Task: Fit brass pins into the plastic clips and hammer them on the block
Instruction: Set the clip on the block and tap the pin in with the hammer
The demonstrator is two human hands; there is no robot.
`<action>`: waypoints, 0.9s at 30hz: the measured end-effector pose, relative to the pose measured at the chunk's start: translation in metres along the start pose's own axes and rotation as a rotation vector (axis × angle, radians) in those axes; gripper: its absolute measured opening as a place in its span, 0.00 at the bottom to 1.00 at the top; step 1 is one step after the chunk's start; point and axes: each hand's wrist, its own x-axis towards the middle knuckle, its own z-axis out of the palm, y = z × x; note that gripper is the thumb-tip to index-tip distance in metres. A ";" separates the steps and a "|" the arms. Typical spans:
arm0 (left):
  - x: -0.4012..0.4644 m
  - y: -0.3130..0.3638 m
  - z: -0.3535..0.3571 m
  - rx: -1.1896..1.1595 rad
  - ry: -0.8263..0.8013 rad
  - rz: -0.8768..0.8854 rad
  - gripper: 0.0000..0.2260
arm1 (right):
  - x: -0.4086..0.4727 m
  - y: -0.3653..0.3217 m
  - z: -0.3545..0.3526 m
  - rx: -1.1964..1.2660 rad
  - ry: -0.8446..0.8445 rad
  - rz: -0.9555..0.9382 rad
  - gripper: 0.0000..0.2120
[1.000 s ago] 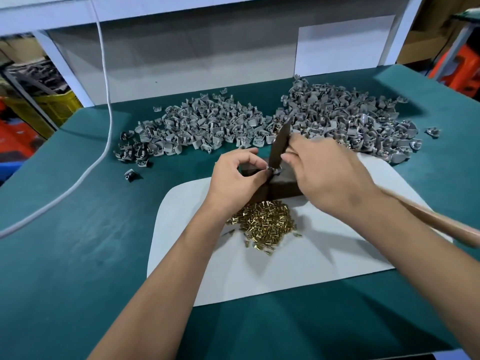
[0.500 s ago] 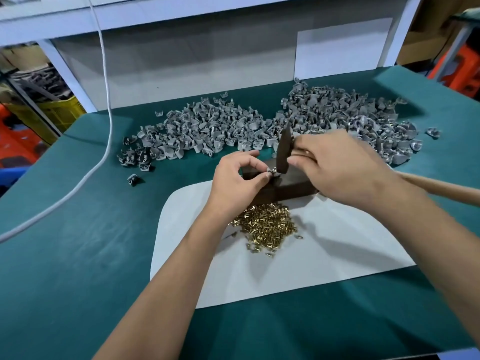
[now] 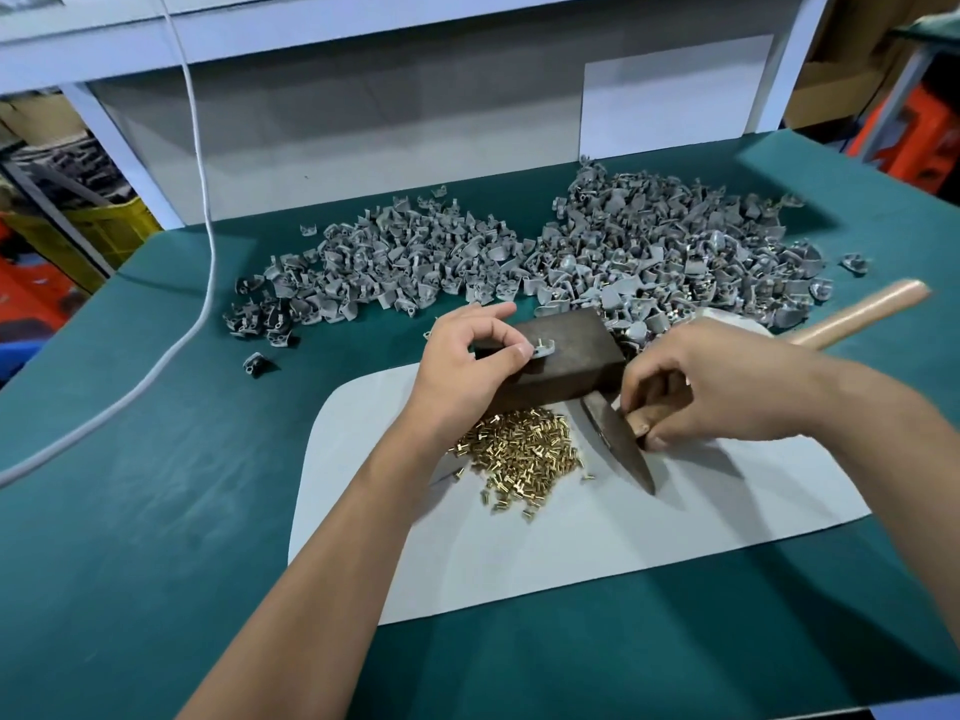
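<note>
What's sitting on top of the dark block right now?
One grey plastic clip lies on the dark block, pinched at its near end by the left hand. The hand covers the block's left part. Whether a brass pin is seated in the clip cannot be told.

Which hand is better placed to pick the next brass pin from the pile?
Probably the right hand. It lies low beside the brass pins, though it holds the hammer. The left hand pinches a clip on the block.

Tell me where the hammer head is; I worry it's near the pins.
In the head view, the hammer head lies low on the white mat, just right of the brass pins, held by the right hand.
</note>
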 end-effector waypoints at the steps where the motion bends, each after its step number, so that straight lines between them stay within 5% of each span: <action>1: 0.001 0.000 0.000 0.001 -0.004 0.004 0.07 | 0.000 0.003 0.000 -0.012 0.011 0.006 0.12; 8: 0.000 0.000 -0.001 0.120 0.016 0.088 0.08 | -0.006 0.009 -0.021 0.216 0.002 -0.090 0.03; 14: -0.002 0.002 0.000 0.185 0.087 0.246 0.07 | 0.015 -0.022 -0.008 0.125 0.445 -0.107 0.11; 27: 0.001 0.004 0.000 0.265 0.208 0.312 0.08 | 0.026 -0.025 0.004 0.060 0.543 0.008 0.14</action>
